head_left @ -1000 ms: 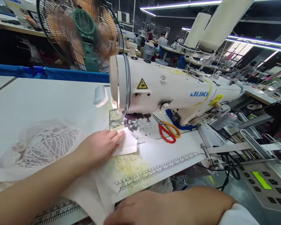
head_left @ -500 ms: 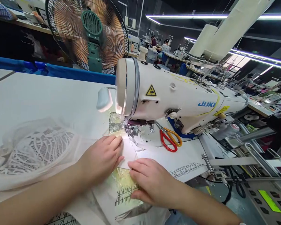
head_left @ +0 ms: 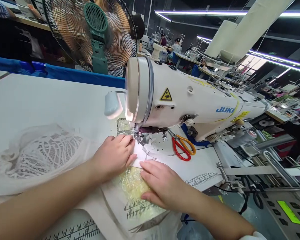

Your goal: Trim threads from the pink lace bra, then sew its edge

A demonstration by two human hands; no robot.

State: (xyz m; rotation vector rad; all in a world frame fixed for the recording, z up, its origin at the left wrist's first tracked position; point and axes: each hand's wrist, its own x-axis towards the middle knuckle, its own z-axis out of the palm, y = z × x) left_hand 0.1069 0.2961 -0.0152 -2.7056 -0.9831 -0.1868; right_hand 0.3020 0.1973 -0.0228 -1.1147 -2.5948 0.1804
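A piece of white fabric (head_left: 140, 157) lies under the needle area of a white sewing machine (head_left: 162, 96). My left hand (head_left: 116, 154) presses on the fabric's left side, fingers bent and close together, fingertips right beside the presser foot (head_left: 137, 132). On the near right edge of the fabric, my right hand (head_left: 162, 183) has its fingers closed over the cloth, the thumb lower down. Between the hands shows yellowish clear tape (head_left: 131, 183) on the machine bed. Sheer white cloth with a lace panel (head_left: 50, 151) spreads to the left, partly behind my left forearm.
Scissors (head_left: 182, 148) with red and orange handles lie right of the needle. A pale blue lamp head (head_left: 113, 105) stands left of the machine head. A large fan (head_left: 97, 36) is behind the table. Ruler markings (head_left: 202, 178) run along the table. People sit farther back.
Both hands and the white fabric have moved a little forward toward the needle, baring more of the yellowish tape. The camera view has shifted slightly.
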